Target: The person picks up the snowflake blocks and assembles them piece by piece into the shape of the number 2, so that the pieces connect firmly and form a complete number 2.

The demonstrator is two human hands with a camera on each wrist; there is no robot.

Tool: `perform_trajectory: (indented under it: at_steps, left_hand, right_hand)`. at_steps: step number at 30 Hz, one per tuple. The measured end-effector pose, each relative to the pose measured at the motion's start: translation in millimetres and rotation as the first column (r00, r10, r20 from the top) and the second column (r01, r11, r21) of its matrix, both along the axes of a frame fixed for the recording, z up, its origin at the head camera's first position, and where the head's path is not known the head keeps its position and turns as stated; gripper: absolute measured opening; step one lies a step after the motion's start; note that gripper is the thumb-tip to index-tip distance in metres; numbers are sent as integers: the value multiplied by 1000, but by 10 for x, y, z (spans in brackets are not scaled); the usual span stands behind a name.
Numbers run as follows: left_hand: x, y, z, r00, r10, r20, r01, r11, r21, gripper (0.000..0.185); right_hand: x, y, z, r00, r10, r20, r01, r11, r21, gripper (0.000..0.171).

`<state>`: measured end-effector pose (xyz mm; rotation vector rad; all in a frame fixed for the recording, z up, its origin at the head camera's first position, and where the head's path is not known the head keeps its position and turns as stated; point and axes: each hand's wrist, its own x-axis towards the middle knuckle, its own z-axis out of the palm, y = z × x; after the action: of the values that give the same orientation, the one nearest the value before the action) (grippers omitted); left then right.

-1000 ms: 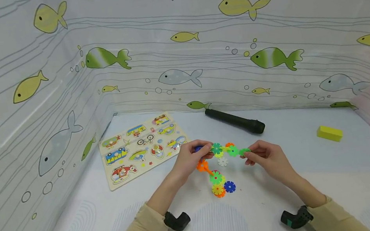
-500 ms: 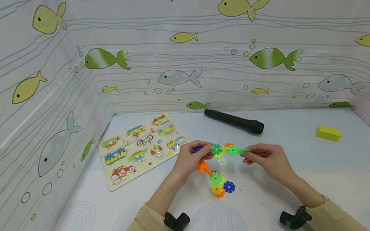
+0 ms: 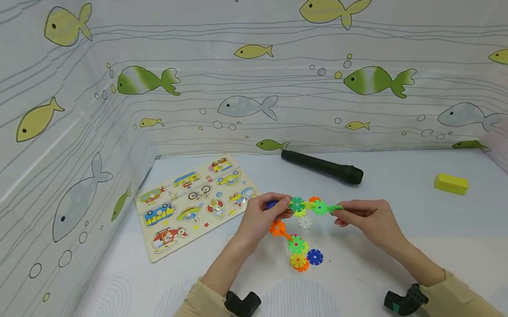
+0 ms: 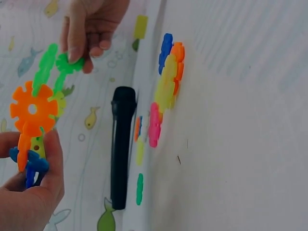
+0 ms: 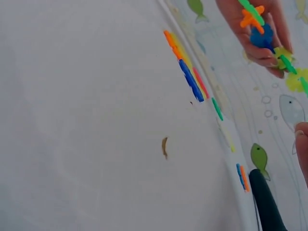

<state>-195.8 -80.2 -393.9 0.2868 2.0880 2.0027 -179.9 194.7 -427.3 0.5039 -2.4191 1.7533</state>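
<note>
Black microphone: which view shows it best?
The head view: the black microphone lies whole on the table by the fish-print wall. The left wrist view shows its length edge-on; the right wrist view catches only one end at the frame's bottom.

Left hand [image 4: 29, 197] pinches snowflake chain [image 4: 33, 108]; right hand [image 4: 91, 26] pinches its green end.

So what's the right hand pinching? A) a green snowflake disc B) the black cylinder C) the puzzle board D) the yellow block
A: the right hand pinches the green disc at the end of the disc chain, whose other end the left hand holds.
</note>
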Motion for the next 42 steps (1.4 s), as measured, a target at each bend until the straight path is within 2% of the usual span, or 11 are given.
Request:
perform_trajectory:
  at_steps: [19, 32, 42]
  left_hand:
    - [6, 6, 1, 1000, 2, -5, -2, 1000, -2, 31]
    - [15, 38, -47, 999, -30, -10, 30, 999, -12, 29]
    - [37, 34, -62, 999, -35, 8, 35, 998, -46, 30]
  right_hand:
    - [-17, -2, -31, 1000, 18, -15, -18, 1000, -16, 19]
    - [-2, 17, -30, 998, 48, -38, -48, 999, -4, 17]
    - [33, -22, 28, 982, 97, -162, -92, 995, 35, 19]
